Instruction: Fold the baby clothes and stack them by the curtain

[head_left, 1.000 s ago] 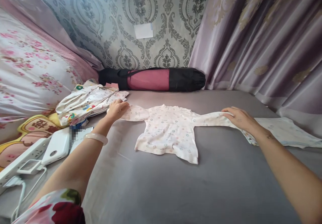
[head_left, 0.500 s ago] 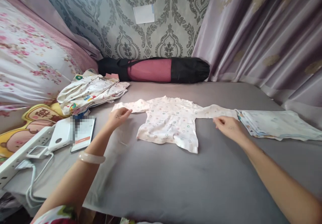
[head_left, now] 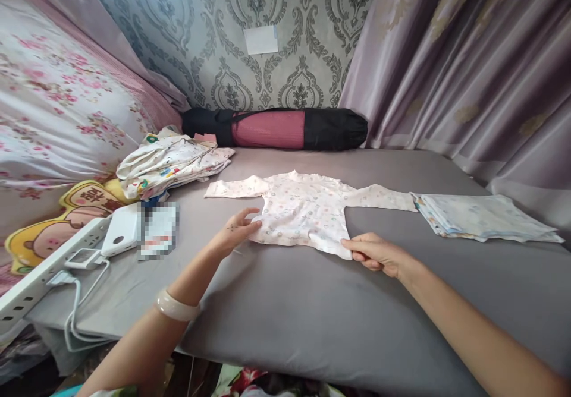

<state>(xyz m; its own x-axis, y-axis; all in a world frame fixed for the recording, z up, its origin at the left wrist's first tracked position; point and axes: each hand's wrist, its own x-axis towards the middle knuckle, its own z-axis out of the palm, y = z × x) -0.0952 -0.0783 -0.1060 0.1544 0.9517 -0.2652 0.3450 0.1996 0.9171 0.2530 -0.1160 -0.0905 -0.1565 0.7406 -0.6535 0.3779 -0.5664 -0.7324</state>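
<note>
A small white long-sleeved baby shirt (head_left: 306, 210) with a pale print lies spread flat, both sleeves stretched out sideways. My right hand (head_left: 375, 251) pinches its lower right hem corner between thumb and fingers. At the lower left corner is my left hand (head_left: 234, 230), thumb and forefinger apart beside the side edge; whether the fingertips touch the cloth is hard to see. The right sleeve's cuff reaches the edge of a stack of folded clothes (head_left: 486, 216).
A heap of printed baby clothes (head_left: 173, 162) lies at the back left. Behind the shirt rests a black and pink rolled bag (head_left: 272, 128) by the wall. Left are a power strip (head_left: 53, 272), a white box-like device (head_left: 120, 230), cables and a yellow cartoon cushion (head_left: 53, 236).
Both hands have moved from beside the sleeves inward and down to the shirt's lower corners. The right hand has taken hold of the hem corner. The view has shifted slightly.
</note>
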